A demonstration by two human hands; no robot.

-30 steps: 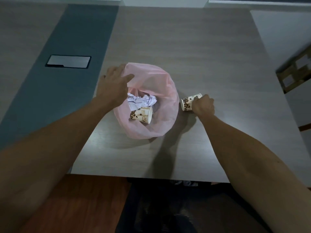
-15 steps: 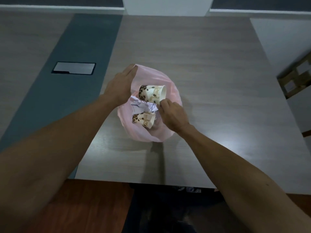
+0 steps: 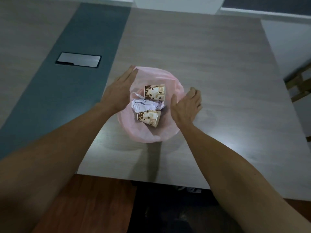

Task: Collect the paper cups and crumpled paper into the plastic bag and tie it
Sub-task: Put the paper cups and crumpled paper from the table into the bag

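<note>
A pink plastic bag (image 3: 148, 135) lies open on the wooden table (image 3: 210, 64). Inside it are two paper cups with a coffee-bean print, one at the far side (image 3: 155, 92) and one at the near side (image 3: 149, 117), both on their sides. Crumpled white paper (image 3: 144, 105) sits between them. My left hand (image 3: 119, 91) is at the bag's left rim with straight fingers and holds that side up; its thumb is hidden. My right hand (image 3: 185, 105) rests at the bag's right rim, fingers loosely curled, holding nothing.
A dark grey strip (image 3: 75, 91) runs along the table's left part, with a metal cover plate (image 3: 78, 60) set into it. The table's front edge (image 3: 143, 179) is close to my body. A wooden frame (image 3: 301, 84) stands off the table at the right.
My right hand carried the second cup from the table into the bag, let it go, and drew back to the bag's right rim. My left hand stayed at the left rim.
</note>
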